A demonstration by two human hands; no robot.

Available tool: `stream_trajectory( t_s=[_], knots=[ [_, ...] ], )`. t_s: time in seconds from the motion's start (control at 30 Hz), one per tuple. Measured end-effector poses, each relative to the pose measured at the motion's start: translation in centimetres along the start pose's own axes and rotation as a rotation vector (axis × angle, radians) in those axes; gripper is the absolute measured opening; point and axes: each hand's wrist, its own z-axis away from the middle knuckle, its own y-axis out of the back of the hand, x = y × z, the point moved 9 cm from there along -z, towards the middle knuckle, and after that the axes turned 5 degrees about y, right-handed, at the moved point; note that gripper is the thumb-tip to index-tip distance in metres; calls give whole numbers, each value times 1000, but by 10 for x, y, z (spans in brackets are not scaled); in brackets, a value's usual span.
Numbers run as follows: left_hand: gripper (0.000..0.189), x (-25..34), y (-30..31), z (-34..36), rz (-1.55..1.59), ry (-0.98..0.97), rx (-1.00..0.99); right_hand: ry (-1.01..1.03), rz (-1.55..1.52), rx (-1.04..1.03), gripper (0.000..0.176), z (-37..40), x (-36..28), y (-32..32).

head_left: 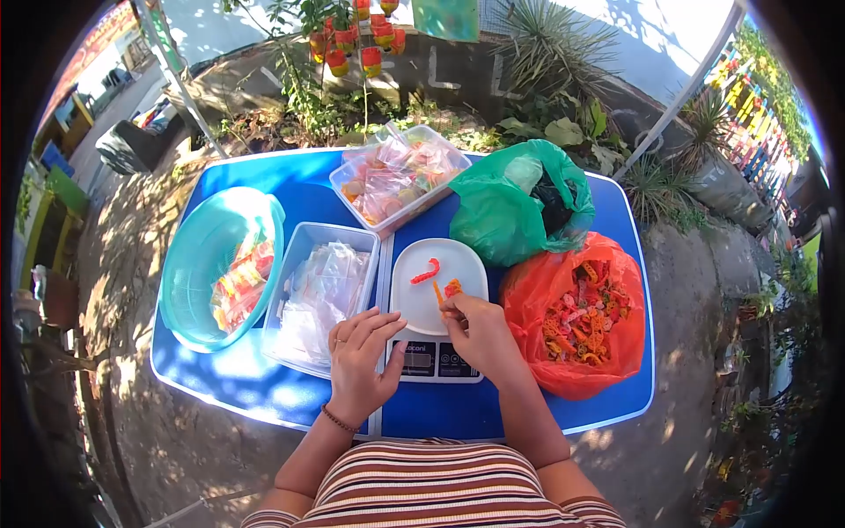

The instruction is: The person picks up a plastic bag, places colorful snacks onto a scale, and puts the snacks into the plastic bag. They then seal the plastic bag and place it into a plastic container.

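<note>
A white kitchen scale (437, 363) with a white tray (414, 312) on top stands in front of me. A red curved snack piece (425, 271) lies on the tray. Over the tray's near right part, my right hand (475, 330) has its fingers pinched at an orange snack piece (437, 292); another orange piece (452, 288) shows right by the fingertips. My left hand (365, 352) holds nothing, fingers stretched out, beside the scale's left edge and close to the tray's near left corner. It partly hides the scale's front.
To the right, a red plastic bag (528, 352) holds many colourful snacks; behind it sits a green bag (493, 211). Leftward are a bin of clear plastic bags (326, 290) and a teal basket (189, 264) with filled packets. A container (396, 220) of packets stands at the back.
</note>
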Motion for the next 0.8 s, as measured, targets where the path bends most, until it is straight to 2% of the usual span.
stream_trajectory(
  t_s=[0.07, 0.2, 0.23, 0.37, 0.47, 0.5, 0.63, 0.73, 0.8],
  knots=[
    [30, -10, 11, 5, -10, 25, 31, 15, 87, 26, 15, -4, -8, -3],
    [29, -33, 23, 15, -44, 85, 78, 36, -9, -43, 15, -8, -26, -23],
    [29, -38, 26, 17, -53, 96, 86, 176, 6, -29, 15, -8, -39, -29],
    [29, -58, 39, 22, -77, 134, 144, 373, -59, -71, 15, -13, -82, -60],
    [28, -67, 50, 27, -111, 177, 179, 486, 81, -87, 15, -28, -98, -84],
    [28, -69, 52, 29, -112, 185, 178, 501, 119, -90, 22, -34, -96, -94],
    [27, -70, 56, 34, -110, 212, 166, 426, 378, -7, 34, -62, -87, -122],
    [27, -70, 58, 36, -74, 253, 141, 278, 531, -90, 33, -75, -77, -134],
    [27, -71, 57, 37, -26, 260, 139, 286, 477, -76, 32, -74, -72, -136]
  ],
)
